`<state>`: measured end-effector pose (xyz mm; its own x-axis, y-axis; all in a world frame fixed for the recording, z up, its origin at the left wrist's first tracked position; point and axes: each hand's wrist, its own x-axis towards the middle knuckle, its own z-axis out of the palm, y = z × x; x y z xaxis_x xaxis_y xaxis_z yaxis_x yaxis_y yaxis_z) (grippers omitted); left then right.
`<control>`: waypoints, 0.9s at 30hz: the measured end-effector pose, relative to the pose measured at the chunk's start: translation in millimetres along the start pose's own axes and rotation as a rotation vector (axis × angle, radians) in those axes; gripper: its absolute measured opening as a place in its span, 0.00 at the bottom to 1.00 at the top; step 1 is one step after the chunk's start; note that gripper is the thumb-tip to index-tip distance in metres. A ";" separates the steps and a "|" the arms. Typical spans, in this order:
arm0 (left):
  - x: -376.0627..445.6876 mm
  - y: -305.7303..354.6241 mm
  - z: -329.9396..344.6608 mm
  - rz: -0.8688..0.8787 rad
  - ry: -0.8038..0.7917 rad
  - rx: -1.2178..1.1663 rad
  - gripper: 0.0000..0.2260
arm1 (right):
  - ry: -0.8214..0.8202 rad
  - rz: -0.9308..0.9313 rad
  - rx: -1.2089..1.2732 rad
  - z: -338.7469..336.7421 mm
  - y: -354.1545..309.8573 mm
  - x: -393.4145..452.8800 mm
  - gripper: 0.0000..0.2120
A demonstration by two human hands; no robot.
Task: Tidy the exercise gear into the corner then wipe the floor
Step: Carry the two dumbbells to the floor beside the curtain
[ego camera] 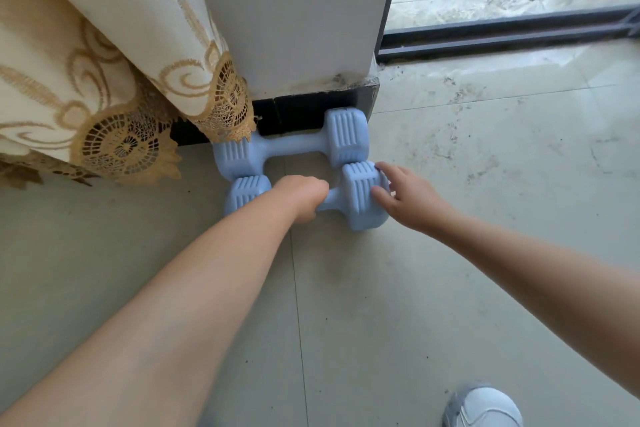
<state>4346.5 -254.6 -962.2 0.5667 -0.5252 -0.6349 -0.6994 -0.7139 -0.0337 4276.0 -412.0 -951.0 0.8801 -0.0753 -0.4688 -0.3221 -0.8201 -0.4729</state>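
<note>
Two pale blue dumbbells sit on the floor tile (450,184) at the foot of a white wall pillar (294,28). The far dumbbell (294,144) lies against the black skirting (298,111) at the pillar's base, its left head just under the hem of the cream lace curtain (114,87). The near dumbbell (360,194) lies parallel to it, just in front; the heads of the two touch or nearly touch at both ends.

Your left hand (304,196) is curled round the near dumbbell's handle, knuckles up, fingers wrapped under the bar. You grip it; the bar is mostly hidden by the hand. Both of its heads appear to rest on the tile, cannot tell for sure whether any weight is lifted.

Your right hand (405,194) sits at the near dumbbell's right head, fingers spread fairly wide and slightly bent, thumb and fingertips touching the head's ribbed side and end face. It steadies the head rather than wrapping it.

Both forearms reach in from the bottom of the view. A grey-white shoe (483,406) shows at bottom right. A dark sliding-door track (502,35) runs across top right, with stained, dusty tile in front of it.
</note>
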 end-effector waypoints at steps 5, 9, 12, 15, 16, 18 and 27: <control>-3.3 -4.8 3.9 0.004 0.008 0.004 0.12 | -0.037 -0.015 -0.020 2.5 -5.8 1.7 0.30; -4.2 -10.8 6.8 0.006 0.009 0.001 0.12 | -0.022 -0.012 0.002 7.2 -13.7 0.7 0.29; -4.9 -11.6 7.9 0.007 0.013 -0.004 0.12 | -0.019 -0.004 -0.005 7.7 -16.1 1.3 0.29; -5.7 -12.7 10.7 0.016 0.021 -0.028 0.11 | -0.032 0.003 -0.012 7.8 -17.4 0.8 0.28; -6.4 -13.2 12.5 0.017 0.026 -0.042 0.11 | -0.037 0.003 -0.020 7.9 -17.8 0.0 0.29; -9.8 -13.8 16.5 0.009 0.032 -0.066 0.12 | -0.052 0.008 -0.040 8.5 -18.2 -1.2 0.29; -38.0 -39.9 21.6 0.023 0.513 0.029 0.30 | 0.097 -0.092 -0.322 1.7 -33.9 8.1 0.19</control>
<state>4343.4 -196.1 -953.4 0.6867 -0.7054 -0.1757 -0.7219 -0.6901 -0.0506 4293.4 -383.8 -940.1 0.9344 -0.0336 -0.3546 -0.1267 -0.9618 -0.2427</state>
